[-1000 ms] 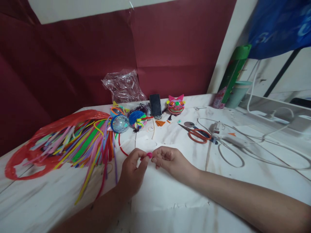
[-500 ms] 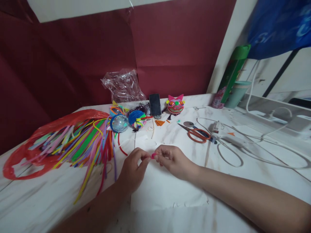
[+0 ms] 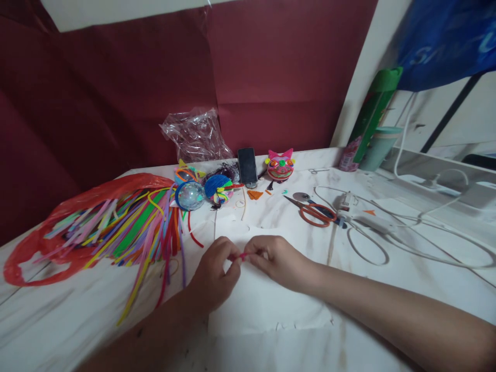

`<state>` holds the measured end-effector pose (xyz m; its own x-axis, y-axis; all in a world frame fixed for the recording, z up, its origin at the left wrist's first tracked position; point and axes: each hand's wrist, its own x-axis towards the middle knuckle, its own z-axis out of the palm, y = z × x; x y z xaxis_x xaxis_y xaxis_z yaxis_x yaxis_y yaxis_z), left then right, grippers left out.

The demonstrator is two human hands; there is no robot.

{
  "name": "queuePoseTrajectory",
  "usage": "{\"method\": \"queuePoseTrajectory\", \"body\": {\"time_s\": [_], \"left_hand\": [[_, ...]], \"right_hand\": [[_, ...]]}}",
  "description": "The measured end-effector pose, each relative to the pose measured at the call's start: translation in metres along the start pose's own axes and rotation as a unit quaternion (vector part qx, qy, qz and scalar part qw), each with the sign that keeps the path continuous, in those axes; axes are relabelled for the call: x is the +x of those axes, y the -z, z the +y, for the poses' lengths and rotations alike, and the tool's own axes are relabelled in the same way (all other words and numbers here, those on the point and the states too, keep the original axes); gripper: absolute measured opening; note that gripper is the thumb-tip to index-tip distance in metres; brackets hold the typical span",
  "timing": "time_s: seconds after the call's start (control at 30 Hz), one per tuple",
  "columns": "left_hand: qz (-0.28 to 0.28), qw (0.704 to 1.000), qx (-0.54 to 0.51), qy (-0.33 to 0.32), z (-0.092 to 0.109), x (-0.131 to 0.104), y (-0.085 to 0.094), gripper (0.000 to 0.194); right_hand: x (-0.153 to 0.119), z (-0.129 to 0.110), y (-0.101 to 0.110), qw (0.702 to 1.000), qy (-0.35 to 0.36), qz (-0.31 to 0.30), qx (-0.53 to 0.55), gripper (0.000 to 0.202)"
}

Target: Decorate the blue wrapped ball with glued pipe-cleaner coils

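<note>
Two bare hands are held close together, fingertip to fingertip, above a sheet of white paper point(image 3: 267, 312) on the marbled tabletop point(image 3: 46, 320). Between them a small pink piece point(image 3: 243, 256) is held, thin and partly hidden by the fingers. By the left hand point(image 3: 217, 274) one end is pinched between thumb and fingertips; by the right hand point(image 3: 277, 261) the other end is gripped likewise, the remaining fingers curled in — what the piece is made of cannot be told at this size. To the left, a thick spread of coloured fuzzy strips point(image 3: 135, 227) is laid over a red plastic bag point(image 3: 27, 268), a few ends trailing toward the left forearm. Beyond the hands, a clear dome point(image 3: 189, 195) rimmed in blue is seen just beside a blue-topped round piece point(image 3: 219, 188); behind these, a dark phone point(image 3: 247, 165) is propped upright. Right of the phone, a pink-eared toy head point(image 3: 280, 166) is noted, with orange scraps point(image 3: 254, 195) near it. Orange-handled scissors point(image 3: 315, 214) are left lying farther right — blades pointed toward the scraps.
</note>
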<state>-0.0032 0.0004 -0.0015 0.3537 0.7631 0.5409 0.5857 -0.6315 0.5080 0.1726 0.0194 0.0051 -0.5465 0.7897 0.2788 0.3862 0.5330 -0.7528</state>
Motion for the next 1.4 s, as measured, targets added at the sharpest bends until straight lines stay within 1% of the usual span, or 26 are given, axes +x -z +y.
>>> {"method": "queuePoseTrajectory", "body": {"time_s": [0.07,0.1,0.17,0.27,0.4,0.5,0.63,0.7,0.77,0.87,0.9,0.93,0.97,1.03,1.1,1.17,1.2,1.23,1.3,1.4], "left_hand": [[0.042,0.995,-0.058,0.067,0.003,-0.001,0.001,0.011],[0.059,0.99,-0.086,0.09,0.004,-0.002,0.001,0.01],[0.08,0.982,-0.126,0.115,0.006,-0.004,-0.001,0.01],[0.08,0.98,-0.146,0.11,0.007,-0.006,-0.004,0.01],[0.072,0.984,-0.134,0.093,0.009,-0.006,-0.006,0.011],[0.055,0.989,-0.106,0.092,0.009,-0.004,-0.006,0.011],[0.001,0.996,-0.037,0.083,0.004,0.002,-0.002,0.012],[-0.022,0.998,-0.004,0.067,-0.001,0.004,0.0,0.013],[-0.035,0.998,0.034,0.026,-0.006,0.004,0.001,0.015],[-0.022,0.993,0.1,-0.057,-0.01,0.003,0.001,0.017],[-0.007,0.992,0.109,-0.07,-0.01,0.003,0.001,0.017],[0.01,0.992,0.109,-0.068,-0.009,0.003,0.002,0.017],[0.029,0.993,0.099,-0.053,-0.008,0.003,0.003,0.016],[0.054,0.997,0.063,0.007,-0.005,0.006,0.005,0.016],[0.04,0.995,0.02,0.085,-0.002,0.008,0.007,0.016],[0.004,0.987,-0.039,0.158,0.002,0.008,0.005,0.016],[-0.007,0.98,-0.072,0.187,0.003,0.008,0.004,0.015],[-0.004,0.972,-0.106,0.21,0.004,0.007,0.002,0.015],[0.019,0.956,-0.163,0.243,0.006,0.004,-0.001,0.016],[0.049,0.936,-0.214,0.274,0.006,0.002,-0.003,0.017]], "right_hand": [[0.001,0.0,-0.003,0.993,-0.042,0.027,0.103,0.012],[0.002,0.0,-0.004,0.988,-0.052,0.036,0.141,0.013],[0.002,-0.001,-0.008,0.979,-0.055,0.048,0.189,0.013],[0.001,-0.003,-0.013,0.969,-0.062,0.057,0.233,0.016],[-0.002,-0.004,-0.017,0.957,-0.075,0.069,0.27,0.019],[-0.003,-0.001,-0.017,0.966,-0.066,0.072,0.24,0.019],[-0.002,0.003,-0.01,0.991,-0.037,0.077,0.106,0.017],[-0.001,0.003,-0.006,0.997,-0.026,0.067,0.041,0.014],[-0.001,0.002,-0.003,0.999,-0.014,0.044,-0.003,0.014],[0.0,0.001,-0.001,0.999,0.017,0.025,-0.045,0.013],[0.0,0.001,-0.001,0.998,0.019,0.03,-0.05,0.012],[0.0,0.001,-0.001,0.998,0.014,0.039,-0.044,0.012],[0.001,0.002,-0.002,0.998,0.0,0.049,-0.025,0.012],[0.002,0.004,-0.002,0.996,-0.037,0.065,0.046,0.014],[0.004,0.007,-0.003,0.987,-0.064,0.075,0.13,0.019],[0.006,0.008,-0.004,0.975,-0.076,0.085,0.191,0.024],[0.006,0.008,-0.004,0.971,-0.079,0.091,0.208,0.027],[0.006,0.007,-0.005,0.968,-0.079,0.094,0.219,0.028],[0.005,0.005,-0.006,0.966,-0.078,0.094,0.23,0.029],[0.003,0.003,-0.009,0.967,-0.08,0.083,0.225,0.027]]}}
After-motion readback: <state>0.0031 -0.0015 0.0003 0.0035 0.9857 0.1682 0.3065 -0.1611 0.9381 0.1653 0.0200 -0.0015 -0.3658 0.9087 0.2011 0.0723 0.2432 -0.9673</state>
